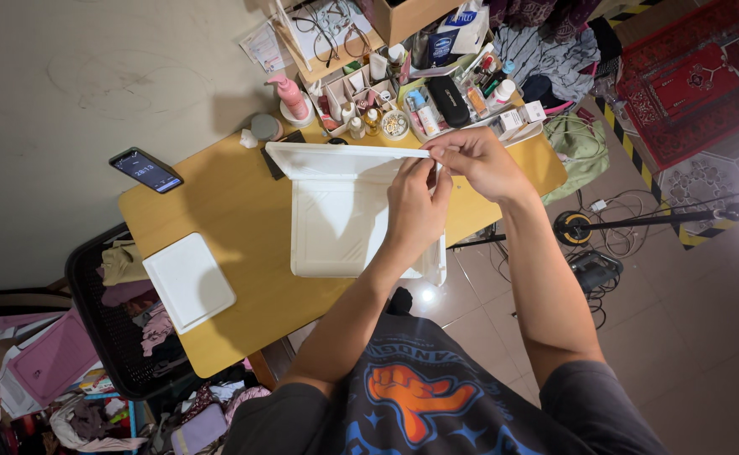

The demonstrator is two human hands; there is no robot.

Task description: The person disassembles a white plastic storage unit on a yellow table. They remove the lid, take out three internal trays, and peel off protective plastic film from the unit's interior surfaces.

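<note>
Container: a large white hinged foam container [336, 223], matte and smooth, rectangular with rounded corners, lies open in the middle of the bench; its lid stands up at the far edge, and the tray shows shallow moulded ridges.
Left hand: the left hand [416, 211] rests over the right part of the tray, fingers reaching up to the raised lid's right corner and pinching it.
Right hand: the right hand [475, 160] closes on the same corner from the other side; both hands hold the lid edge, fingertips nearly meeting.
Bench: a yellow wooden bench [218, 211] with a smooth top and rounded corners, set against a pale wall.
Count: two white foam pieces in all, the open container and one closed flat white foam box [188, 281] near the bench's left front edge, well apart from the hands.
Phone: one black smartphone [145, 170] with a lit screen lies at the far left corner.
Clutter behind: a pink plastic pump bottle [292, 97] and white organiser trays [437, 105] crowded with small bottles and tubes stand just behind the lid; their number is too dense to count, perhaps a dozen or more.
Beside: a black mesh basket [104, 324] of crumpled clothes sits left of the bench.
</note>
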